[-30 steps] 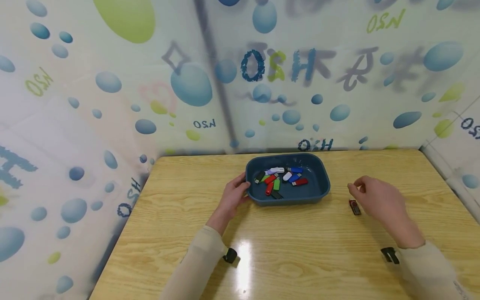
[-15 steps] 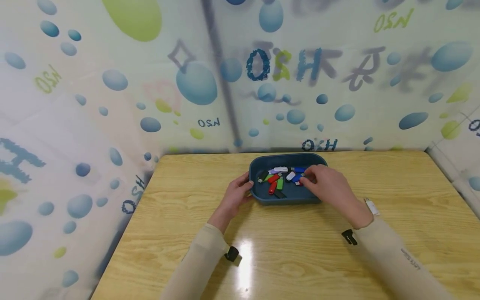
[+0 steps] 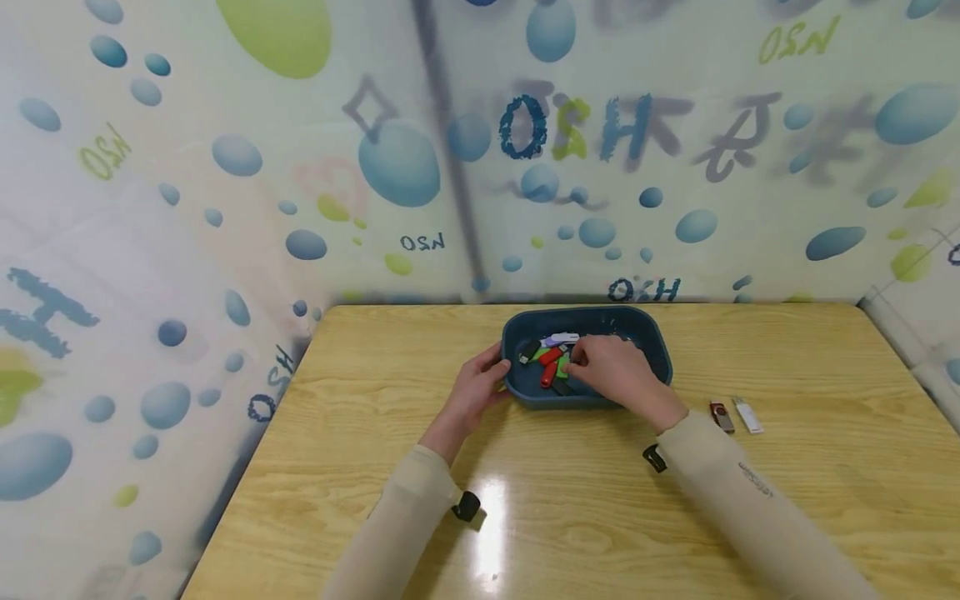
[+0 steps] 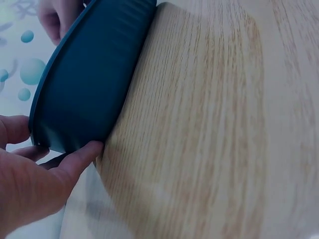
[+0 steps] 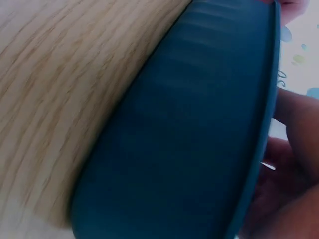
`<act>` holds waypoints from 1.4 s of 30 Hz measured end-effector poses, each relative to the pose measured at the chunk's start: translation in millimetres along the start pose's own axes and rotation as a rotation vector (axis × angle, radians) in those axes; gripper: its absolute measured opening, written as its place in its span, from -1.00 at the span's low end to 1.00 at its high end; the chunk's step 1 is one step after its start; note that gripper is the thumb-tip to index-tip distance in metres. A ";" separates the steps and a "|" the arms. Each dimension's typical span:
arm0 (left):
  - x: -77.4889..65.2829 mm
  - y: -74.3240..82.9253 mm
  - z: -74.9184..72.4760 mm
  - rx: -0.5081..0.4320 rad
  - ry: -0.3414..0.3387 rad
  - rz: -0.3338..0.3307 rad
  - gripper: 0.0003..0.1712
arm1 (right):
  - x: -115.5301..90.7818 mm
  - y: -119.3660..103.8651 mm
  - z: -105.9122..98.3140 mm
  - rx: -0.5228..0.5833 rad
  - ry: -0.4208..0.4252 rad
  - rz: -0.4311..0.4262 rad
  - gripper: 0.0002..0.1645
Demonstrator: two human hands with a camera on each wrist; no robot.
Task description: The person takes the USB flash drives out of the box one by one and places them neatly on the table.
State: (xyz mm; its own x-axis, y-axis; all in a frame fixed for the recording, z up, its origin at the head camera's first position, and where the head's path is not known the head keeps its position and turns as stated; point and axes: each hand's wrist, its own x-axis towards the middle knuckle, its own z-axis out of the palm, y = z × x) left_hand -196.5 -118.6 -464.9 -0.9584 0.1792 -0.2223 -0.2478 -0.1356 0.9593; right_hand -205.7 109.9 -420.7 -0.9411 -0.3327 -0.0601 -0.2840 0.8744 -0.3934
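A dark blue tray at the table's far side holds several USB flash drives, among them a red one, a black one and a white one. My left hand grips the tray's left end; its thumb lies on the rim and its fingers press lower on the wall, as the left wrist view shows. Inside the tray is my right hand, fingers bent down, fingertips at a green flash drive. Whether they pinch anything is hidden. That hand covers the drives toward the tray's right side.
On the wooden table, right of the tray, a dark red and black flash drive and a white flash drive lie side by side. A patterned backdrop rises behind the far edge.
My right hand has moved left from beside the dark red flash drive into the tray, then further left among the drives. My left hand keeps its grip on the tray.
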 end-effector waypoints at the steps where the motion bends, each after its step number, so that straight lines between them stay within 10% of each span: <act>1: 0.2 -0.2 0.2 -0.003 -0.004 0.003 -0.40 | 2.0 -0.5 1.1 -0.006 -0.036 0.006 -0.73; 12: -0.4 -0.7 -0.1 0.014 -0.001 0.009 -0.41 | 17.6 -8.0 13.4 -0.059 -0.222 0.009 -0.51; 31: -2.0 0.2 0.0 0.012 -0.022 0.023 -0.42 | 25.5 -13.8 13.9 -0.144 -0.321 0.001 -0.73; 42: -1.9 1.6 1.5 -0.002 -0.008 0.013 -0.42 | 13.0 -0.1 2.5 0.036 -0.194 0.023 -0.53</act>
State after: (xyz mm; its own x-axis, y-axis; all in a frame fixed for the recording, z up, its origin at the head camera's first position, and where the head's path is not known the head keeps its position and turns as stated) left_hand -194.9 -117.7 -462.8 -0.9604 0.1850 -0.2083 -0.2355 -0.1397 0.9618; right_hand -217.5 104.6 -423.7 -0.8932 -0.3776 -0.2441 -0.2526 0.8706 -0.4223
